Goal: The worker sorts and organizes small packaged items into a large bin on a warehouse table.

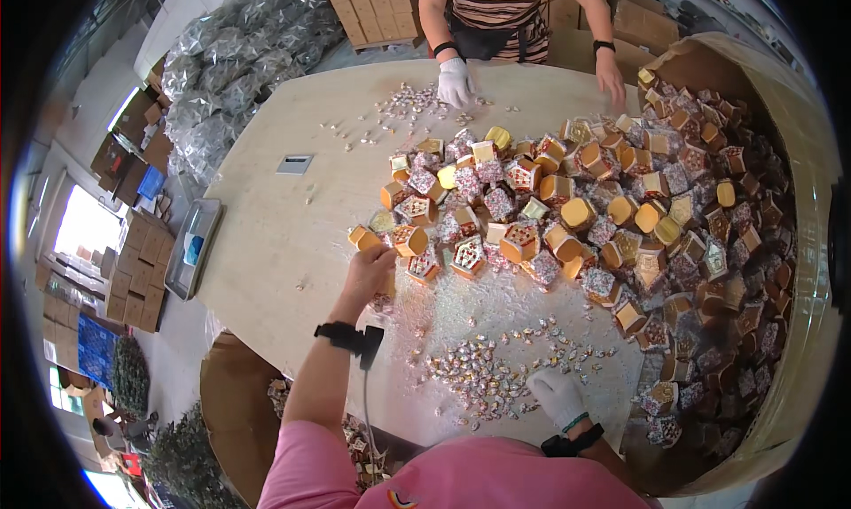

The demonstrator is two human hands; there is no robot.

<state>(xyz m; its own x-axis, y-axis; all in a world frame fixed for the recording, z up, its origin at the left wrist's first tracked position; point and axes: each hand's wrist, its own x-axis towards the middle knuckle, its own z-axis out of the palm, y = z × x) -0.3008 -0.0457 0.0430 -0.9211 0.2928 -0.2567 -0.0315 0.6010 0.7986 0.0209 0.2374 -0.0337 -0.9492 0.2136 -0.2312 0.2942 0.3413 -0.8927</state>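
Note:
My bare left hand is closed at the near left end of a heap of small house-shaped ornaments. An orange-sided house ornament shows at its fingertips, and part of another orange surface shows beside the palm. My right hand, in a white glove, is low over the table at the right edge of a spread of small wrapped-looking pieces. Its fingers are drawn together and point at the pieces; whatever they pinch is hidden.
A large cardboard box full of ornaments tips onto the table at right. Across it, a co-worker's gloved hand touches more small pieces. A grey tray stands at the left edge. Another open carton stands below left.

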